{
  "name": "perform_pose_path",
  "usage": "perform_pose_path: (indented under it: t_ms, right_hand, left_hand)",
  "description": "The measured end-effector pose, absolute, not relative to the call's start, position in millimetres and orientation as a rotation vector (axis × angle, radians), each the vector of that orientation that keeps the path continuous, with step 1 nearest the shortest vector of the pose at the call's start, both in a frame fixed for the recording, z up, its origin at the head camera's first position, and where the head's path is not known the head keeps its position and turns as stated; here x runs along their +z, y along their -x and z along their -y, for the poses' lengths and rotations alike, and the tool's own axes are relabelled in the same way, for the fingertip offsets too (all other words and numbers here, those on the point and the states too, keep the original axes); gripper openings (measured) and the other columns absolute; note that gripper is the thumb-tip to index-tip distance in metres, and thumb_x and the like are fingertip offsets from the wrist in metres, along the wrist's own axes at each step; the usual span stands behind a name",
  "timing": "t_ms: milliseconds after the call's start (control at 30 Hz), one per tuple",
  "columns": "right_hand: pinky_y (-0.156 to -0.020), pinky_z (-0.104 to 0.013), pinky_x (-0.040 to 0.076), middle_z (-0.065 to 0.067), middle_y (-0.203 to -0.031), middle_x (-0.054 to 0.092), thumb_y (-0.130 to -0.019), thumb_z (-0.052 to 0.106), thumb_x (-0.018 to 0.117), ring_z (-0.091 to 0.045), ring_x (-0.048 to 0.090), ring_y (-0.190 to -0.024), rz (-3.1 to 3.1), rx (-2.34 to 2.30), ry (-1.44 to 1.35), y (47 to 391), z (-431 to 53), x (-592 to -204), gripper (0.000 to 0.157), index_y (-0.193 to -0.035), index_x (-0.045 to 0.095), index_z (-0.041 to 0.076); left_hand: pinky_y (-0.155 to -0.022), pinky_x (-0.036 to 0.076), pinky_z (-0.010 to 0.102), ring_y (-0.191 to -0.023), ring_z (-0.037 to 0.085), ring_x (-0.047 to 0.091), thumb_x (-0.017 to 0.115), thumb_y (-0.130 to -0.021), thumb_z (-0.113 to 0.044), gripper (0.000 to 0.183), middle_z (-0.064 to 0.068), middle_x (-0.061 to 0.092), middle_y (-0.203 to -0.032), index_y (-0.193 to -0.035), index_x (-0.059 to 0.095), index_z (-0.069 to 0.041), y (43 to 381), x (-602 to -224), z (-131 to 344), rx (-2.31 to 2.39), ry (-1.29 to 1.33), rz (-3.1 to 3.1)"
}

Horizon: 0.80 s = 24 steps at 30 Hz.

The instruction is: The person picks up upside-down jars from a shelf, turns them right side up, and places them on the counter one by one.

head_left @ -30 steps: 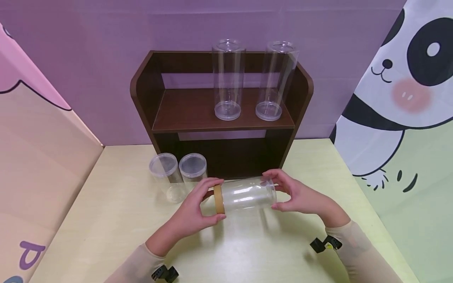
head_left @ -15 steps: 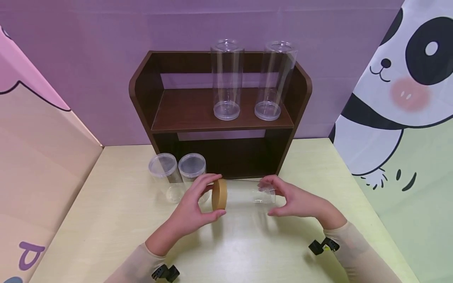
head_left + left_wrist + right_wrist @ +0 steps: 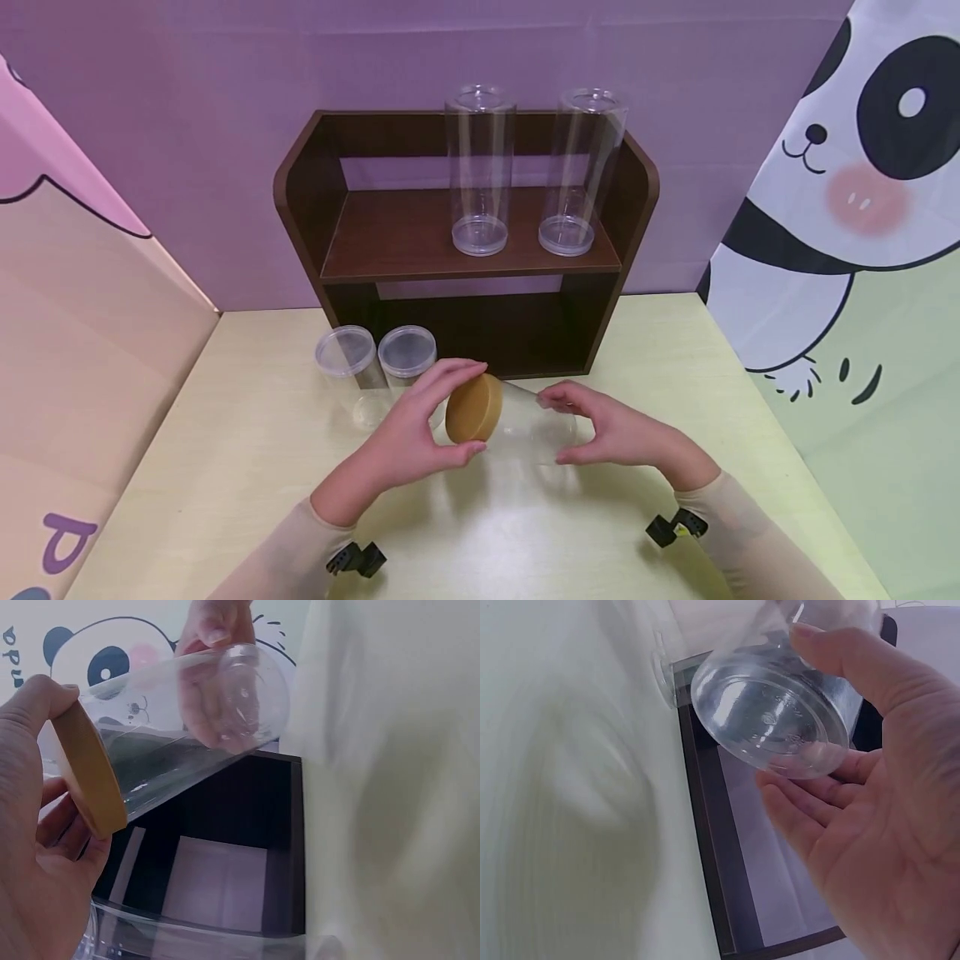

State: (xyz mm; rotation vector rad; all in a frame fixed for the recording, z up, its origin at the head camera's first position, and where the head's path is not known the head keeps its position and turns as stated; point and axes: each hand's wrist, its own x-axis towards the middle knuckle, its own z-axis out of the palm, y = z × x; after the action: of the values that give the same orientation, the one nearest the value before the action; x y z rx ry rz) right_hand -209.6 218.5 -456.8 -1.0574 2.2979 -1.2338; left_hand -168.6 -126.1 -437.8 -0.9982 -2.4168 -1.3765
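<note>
A clear cylindrical jar (image 3: 521,421) with a tan-gold lid (image 3: 474,408) is held above the table, lying roughly sideways with its lid end turned toward the head camera. My left hand (image 3: 408,437) grips the lid by its rim, thumb on one side and fingers on the other; the left wrist view shows this lid (image 3: 88,769) edge-on. Around the base end curl the thumb and fingers of my right hand (image 3: 618,429). The round clear base (image 3: 769,720) is plain in the right wrist view. Nothing can be seen inside the jar.
A dark brown two-tier shelf (image 3: 472,273) stands at the back. On its upper board are two tall clear cylinders, one left (image 3: 480,183) and one right (image 3: 577,183). Two clear lidded jars, one (image 3: 347,358) beside another (image 3: 408,354), stand at the shelf's front left.
The jar has turned so that its lid faces more toward the head camera. My right hand has shifted slightly left and down with the base end; my left hand keeps the lid.
</note>
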Motion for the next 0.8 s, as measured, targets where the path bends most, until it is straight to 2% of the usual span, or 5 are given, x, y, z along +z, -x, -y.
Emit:
perform_pose_path:
  t_ms: [200, 467, 700, 800]
  right_hand:
    - [-0.126, -0.043, 0.044, -0.021, -0.150, 0.059, -0.090, 0.021, 0.095, -0.041, 0.058, -0.144, -2.334, -1.259, 1.055, 207, -211, -462, 0.080, -0.153, 0.052, -0.001]
    - [-0.123, -0.054, 0.047, -0.005, -0.145, 0.064, -0.086, 0.022, 0.098, -0.032, 0.061, -0.140, -2.359, -1.307, 1.035, 207, -203, -466, 0.080, -0.151, 0.055, 0.002]
    - [-0.124, -0.044, 0.047, -0.002, -0.146, 0.064, -0.086, 0.016, 0.098, -0.035, 0.060, -0.141, -2.341, -1.369, 1.064, 208, -198, -473, 0.077, -0.151, 0.057, 0.008]
    - [-0.124, -0.044, 0.046, 0.001, -0.148, 0.063, -0.085, 0.013, 0.098, -0.034, 0.059, -0.142, -2.337, -1.395, 1.060, 207, -196, -475, 0.077, -0.150, 0.057, 0.013]
  left_hand:
    - [-0.110, 0.057, 0.043, -0.138, 0.020, 0.058, 0.097, -0.081, -0.020, 0.086, -0.003, 0.056, -0.157, -0.158, 0.059, -0.019, 176, -428, 122, -1.338, 1.066, 2.401]
    - [-0.109, 0.056, 0.042, -0.140, 0.020, 0.056, 0.095, -0.082, -0.021, 0.083, -0.002, 0.056, -0.158, -0.158, 0.060, -0.016, 184, -418, 117, -1.319, 1.139, 2.403]
    - [-0.104, 0.059, 0.041, -0.139, 0.018, 0.055, 0.094, -0.085, -0.022, 0.080, -0.004, 0.056, -0.156, -0.157, 0.060, -0.017, 190, -410, 112, -1.314, 1.194, 2.413]
    - [-0.100, 0.060, 0.040, -0.138, 0.018, 0.056, 0.094, -0.085, -0.023, 0.080, -0.005, 0.056, -0.156, -0.158, 0.060, -0.017, 192, -405, 108, -1.307, 1.213, 2.420]
